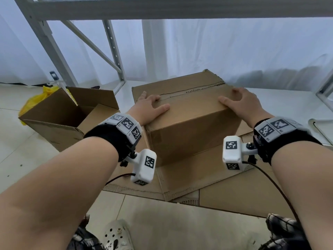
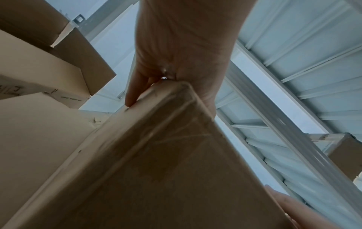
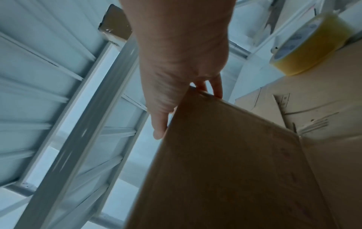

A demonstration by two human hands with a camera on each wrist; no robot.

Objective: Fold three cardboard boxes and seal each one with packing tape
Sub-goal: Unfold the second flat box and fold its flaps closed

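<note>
A closed brown cardboard box (image 1: 194, 129) stands on flat cardboard sheets (image 1: 207, 177) on the floor. My left hand (image 1: 151, 109) lies on the left end of its top, thumb spread toward the middle. In the left wrist view my left fingers (image 2: 133, 93) run straight along the box (image 2: 156, 170) edge, and a shiny strip of clear tape crosses that face. At the right end of the top lies my right hand (image 1: 241, 103), fingers lightly arched. A yellowish tape roll (image 3: 311, 45) sits on cardboard to the right of the box (image 3: 235, 170).
An open cardboard box (image 1: 68, 116) with a yellow plastic bag (image 1: 37, 100) stands at the left. More cardboard (image 1: 180, 82) lies behind the closed box. Grey shelving uprights (image 1: 115, 51) and a white curtain stand behind. My feet show at the bottom edge.
</note>
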